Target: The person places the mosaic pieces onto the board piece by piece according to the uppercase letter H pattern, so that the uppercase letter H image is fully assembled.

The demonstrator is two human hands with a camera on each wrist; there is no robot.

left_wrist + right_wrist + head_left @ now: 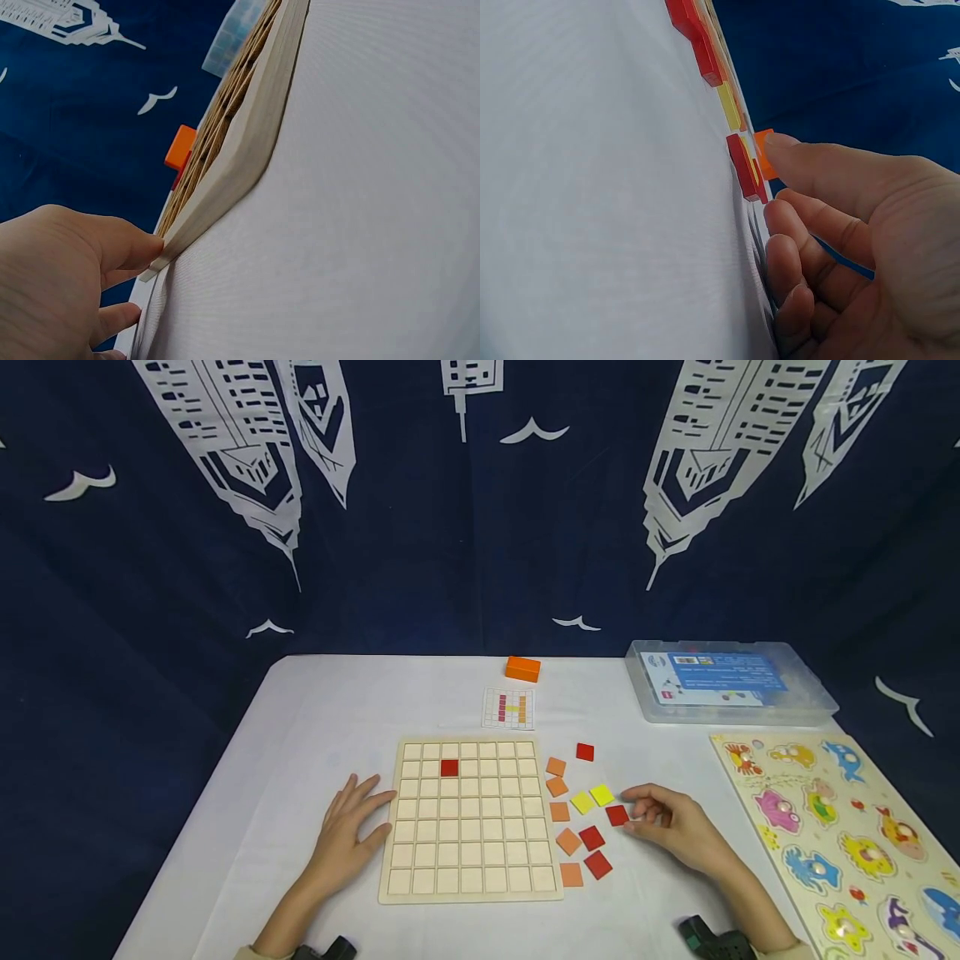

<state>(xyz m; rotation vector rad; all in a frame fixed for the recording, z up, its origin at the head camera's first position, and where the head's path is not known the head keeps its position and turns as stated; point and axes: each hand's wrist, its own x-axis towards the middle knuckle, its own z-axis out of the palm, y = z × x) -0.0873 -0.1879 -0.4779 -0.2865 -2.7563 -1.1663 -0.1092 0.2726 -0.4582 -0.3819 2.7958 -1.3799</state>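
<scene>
A: How is the grip of the right hand (678, 827) set?

B: Thumb and forefinger are held apart at the right edge of the rightmost red tile (617, 815), which is laid on the white surface (337, 706), right of the grid board (471, 832). No pinch can be confirmed.

A: How is the step best done?

B: A pick-up is judged to be in hand. The tile is best taken by opposite edges, so that the yellow tile (602, 795) just beside its far left corner is not nudged. The board is best steadied by the left hand (348, 828), whose fingers are spread at its left edge.

A: What is poorly shown?

B: In the right wrist view, tiles are seen nearly edge-on. The card's (508, 708) finer marks are too small to be read, and the animal board (810, 827) is cut off at the near right.
</scene>
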